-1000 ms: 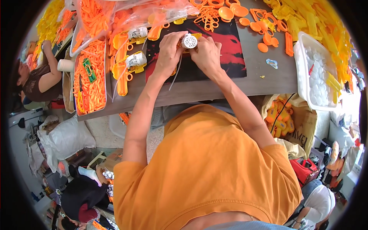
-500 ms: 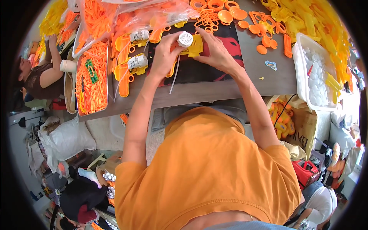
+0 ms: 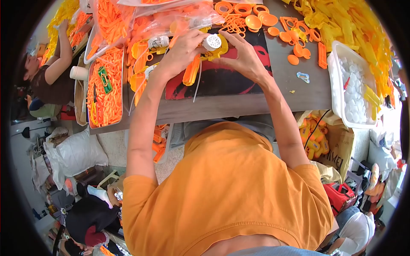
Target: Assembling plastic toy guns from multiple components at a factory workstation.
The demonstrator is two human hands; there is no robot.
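Note:
Over the dark mat I hold a plastic toy with a yellow body, an orange grip hanging toward me and a white slotted round part facing up. My left hand is closed around its left side, fingertips against the white part. My right hand curves round the right side, thumb and forefinger at the yellow body. A thin pale strip hangs down beside the orange grip. Similar toys with whitish drums lie left of my left hand, one partly hidden by it.
A bin of small orange parts stands left, clear bags of orange pieces behind it. Orange rings and discs lie at the back. At right are a white tub of translucent pieces and piled yellow parts. A co-worker is at far left.
The toy has turned and shifted slightly in my hands, so its orange grip now shows below. My left hand has moved a little left and covers more of the neighbouring toy.

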